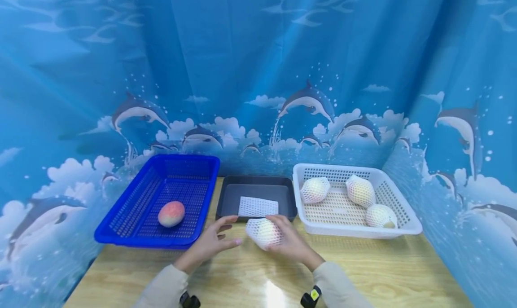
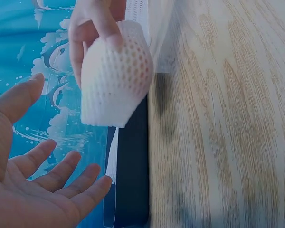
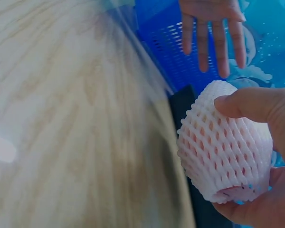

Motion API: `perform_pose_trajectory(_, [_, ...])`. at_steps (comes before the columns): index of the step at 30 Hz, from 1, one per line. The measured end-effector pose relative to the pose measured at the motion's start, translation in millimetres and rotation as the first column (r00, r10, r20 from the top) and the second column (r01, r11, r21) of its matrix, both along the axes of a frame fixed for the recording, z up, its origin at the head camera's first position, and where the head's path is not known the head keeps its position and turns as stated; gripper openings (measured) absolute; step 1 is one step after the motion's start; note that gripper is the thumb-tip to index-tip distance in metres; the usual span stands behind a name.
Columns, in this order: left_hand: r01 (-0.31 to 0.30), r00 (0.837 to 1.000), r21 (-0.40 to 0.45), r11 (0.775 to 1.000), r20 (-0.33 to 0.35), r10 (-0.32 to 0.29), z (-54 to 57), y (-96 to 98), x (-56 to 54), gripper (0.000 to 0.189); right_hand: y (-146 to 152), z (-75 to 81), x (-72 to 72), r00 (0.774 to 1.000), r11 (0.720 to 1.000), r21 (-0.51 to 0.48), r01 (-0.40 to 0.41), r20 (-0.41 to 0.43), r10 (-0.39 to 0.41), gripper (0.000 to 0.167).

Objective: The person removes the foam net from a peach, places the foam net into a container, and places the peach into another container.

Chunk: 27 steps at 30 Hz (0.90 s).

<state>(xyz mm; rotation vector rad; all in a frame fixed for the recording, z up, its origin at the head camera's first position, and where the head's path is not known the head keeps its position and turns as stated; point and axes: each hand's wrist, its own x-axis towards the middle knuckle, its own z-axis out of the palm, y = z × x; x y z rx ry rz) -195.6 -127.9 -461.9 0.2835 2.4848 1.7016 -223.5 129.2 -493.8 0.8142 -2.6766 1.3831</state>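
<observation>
- Worktop (image 1: 242, 281): wood-grained, running beneath everything else.
- Hands, two. Left hand (image 1: 212, 243): holding nothing, fingers spread and relaxed. Right hand (image 1: 292, 243): grasping a netted fruit (image 1: 260, 233), thumb and fingers around it.
- Placement of same: at the dark tray's near edge, between the hands; right of the left hand, long axis roughly left to right. Right hand nearer, in contact; left hand apart.
- View differences: right wrist view shows pink skin at the net's opening, unseen from the head; left wrist view gives the empty left palm.
- Dark tray (image 1: 258, 187): centre; containing one flat white foam net (image 1: 258, 207).
- Blue basket (image 1: 117, 218): left; one bare pink-and-cream peach (image 1: 171, 214).
- White basket (image 1: 337, 202): right; three netted fruits (image 1: 361, 191).
- Curtain (image 1: 242, 52): far side, blue, dolphin print.
</observation>
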Motion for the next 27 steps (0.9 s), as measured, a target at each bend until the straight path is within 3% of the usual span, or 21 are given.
perform_pose_trajectory(6, [0.018,1.000,0.009,1.000,-0.004,-0.018,0.2,-1.7,-1.1,0.070,-7.8,-7.4,0.1,1.000,0.999,0.028,-0.025,0.008,0.025,0.079])
perform_pose_trajectory(13, [0.046,0.999,0.007,0.999,-0.008,-0.046,-1.3,-1.7,-2.7,0.071,-10.2,-16.0,-0.1,0.996,1.000,0.016,-0.018,0.083,0.017,0.084])
perform_pose_trajectory(27, [0.025,1.000,-0.013,1.000,-0.001,-0.025,-3.6,1.4,-7.2,0.069,-9.4,-17.8,-1.8,0.990,1.000,-0.007,0.008,0.143,-0.007,0.088])
